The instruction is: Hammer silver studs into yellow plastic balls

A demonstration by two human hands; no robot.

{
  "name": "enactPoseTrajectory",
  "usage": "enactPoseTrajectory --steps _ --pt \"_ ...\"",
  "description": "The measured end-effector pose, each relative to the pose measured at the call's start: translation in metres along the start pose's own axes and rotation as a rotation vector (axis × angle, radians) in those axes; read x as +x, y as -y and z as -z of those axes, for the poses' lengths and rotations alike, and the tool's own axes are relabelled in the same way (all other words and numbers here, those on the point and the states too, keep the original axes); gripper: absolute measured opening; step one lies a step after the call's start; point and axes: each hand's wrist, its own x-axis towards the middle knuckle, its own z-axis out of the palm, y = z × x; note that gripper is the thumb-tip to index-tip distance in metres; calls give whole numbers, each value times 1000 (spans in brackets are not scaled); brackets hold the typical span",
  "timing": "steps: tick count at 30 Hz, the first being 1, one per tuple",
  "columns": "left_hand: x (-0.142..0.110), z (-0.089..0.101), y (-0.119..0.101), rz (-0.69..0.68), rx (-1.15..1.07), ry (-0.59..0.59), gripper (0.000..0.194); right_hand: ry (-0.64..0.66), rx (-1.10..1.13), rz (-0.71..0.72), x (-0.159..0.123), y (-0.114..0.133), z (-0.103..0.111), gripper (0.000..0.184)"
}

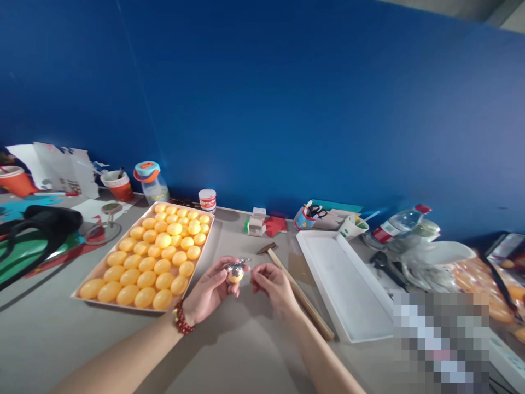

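Note:
My left hand (213,290), with a red bead bracelet (181,318) on its wrist, holds a small shiny silver ball (235,272) between thumb and fingers. The ball's lower part looks yellowish, and a little metal fitting (243,261) sticks up at its top. Just right of the ball, my right hand (275,285) has thumb and fingers pinched together; whatever is between them, if anything, is too small to make out. To the left lies a shallow box (153,311) filled with rows of orange balls (146,264). A hammer (301,295) lies on the table beyond my right hand.
A white tray (353,290) lies right of the hammer. Small white boxes (257,222), red paper (274,225), a cup of scissors (304,219) and a plastic bottle (397,224) stand toward the blue wall (262,109). Black straps (49,224) lie at left.

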Motion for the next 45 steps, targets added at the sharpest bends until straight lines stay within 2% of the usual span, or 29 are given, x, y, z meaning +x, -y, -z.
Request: enactPoseTrajectory --steps 4,11,16,20,23,27,33,38,45 --pt "0 -2 -3 14 28 -5 27 53 192 -88 -6 6 -2 32" --pt "1 -1 -1 8 114 -71 28 88 271 -148 -10 12 -1 28" --pt "-1 0 3 -24 258 -98 26 165 260 -102 -17 15 -8 22" --pt "-2 -1 5 -45 366 -64 30 142 234 -9 -20 16 -17 21" --pt "-2 -2 5 -66 433 -49 34 149 215 13 -20 16 -21 22" --pt "-2 -4 5 -86 466 -46 31 149 191 39 -19 13 -22 20" --pt "-2 -8 3 -115 518 -84 30 122 181 26 -19 11 -23 20" --pt "-3 -8 3 -81 559 -128 34 115 177 6 -19 9 -23 23" --pt "-4 -7 2 -84 616 -120 34 109 152 17 -18 8 -23 23"
